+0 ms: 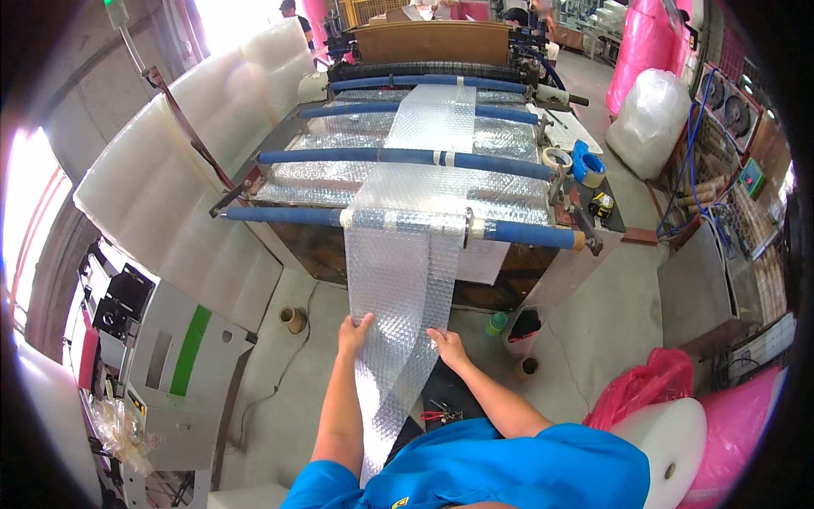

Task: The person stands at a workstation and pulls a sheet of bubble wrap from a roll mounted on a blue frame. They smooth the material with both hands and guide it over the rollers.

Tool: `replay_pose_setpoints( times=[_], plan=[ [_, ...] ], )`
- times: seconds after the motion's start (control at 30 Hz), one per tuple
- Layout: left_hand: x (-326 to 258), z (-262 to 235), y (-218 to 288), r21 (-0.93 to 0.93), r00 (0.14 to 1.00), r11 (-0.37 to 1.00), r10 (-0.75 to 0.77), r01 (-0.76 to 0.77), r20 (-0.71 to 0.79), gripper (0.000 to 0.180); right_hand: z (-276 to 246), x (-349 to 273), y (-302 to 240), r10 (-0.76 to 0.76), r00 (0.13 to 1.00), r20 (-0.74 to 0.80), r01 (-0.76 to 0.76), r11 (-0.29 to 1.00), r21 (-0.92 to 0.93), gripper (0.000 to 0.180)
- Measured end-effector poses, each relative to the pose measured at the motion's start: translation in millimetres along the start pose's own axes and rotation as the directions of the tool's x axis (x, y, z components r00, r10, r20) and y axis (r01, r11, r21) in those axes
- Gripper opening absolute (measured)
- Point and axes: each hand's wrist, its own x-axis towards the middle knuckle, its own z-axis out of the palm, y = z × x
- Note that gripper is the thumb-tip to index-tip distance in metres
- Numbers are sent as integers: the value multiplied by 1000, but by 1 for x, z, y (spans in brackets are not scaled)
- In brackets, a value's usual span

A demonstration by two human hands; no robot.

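Note:
A long strip of clear bubble wrap [388, 280] comes over the blue rollers of a machine and slopes down toward my body. My left hand [354, 333] grips its left edge, thumb on top. Level with it, my right hand [448, 348] pinches the right edge. Between the hands the film lies slightly folded, and its lower end trails down past my left forearm to my blue shirt. The front roller [527, 234], blue with pale tape bands, carries the strip just ahead of my hands.
Tape rolls [588, 165] and a yellow tape measure [601, 204] lie on the machine's right side. Large wrapped white rolls [170, 161] stand left, beside a grey-green machine [188, 356]. Cardboard tubes [292, 319] and a green bottle [496, 323] stand on the floor. Pink film [640, 386] sits at right.

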Motion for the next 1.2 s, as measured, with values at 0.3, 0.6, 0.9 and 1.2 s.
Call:
replay_pose_setpoints(
  times=[0.3,0.6,0.9,1.2],
  plan=[
    [-7,7,-11,-49,998,998,43,-44,-36,57,0,-2,4,-75,996,-49,73,996,-49,41],
    [44,-9,68,-83,977,982,156,-169,-144,58,-34,63,-91,-128,985,-112,123,991,-51,44],
    [24,-45,103,-137,974,973,165,-186,-156,63,-29,67,-133,-103,983,-149,134,967,217,31],
    [-68,-55,23,-76,949,992,78,-105,-305,56,3,-39,-71,34,999,19,-34,999,-43,28]
  ],
)
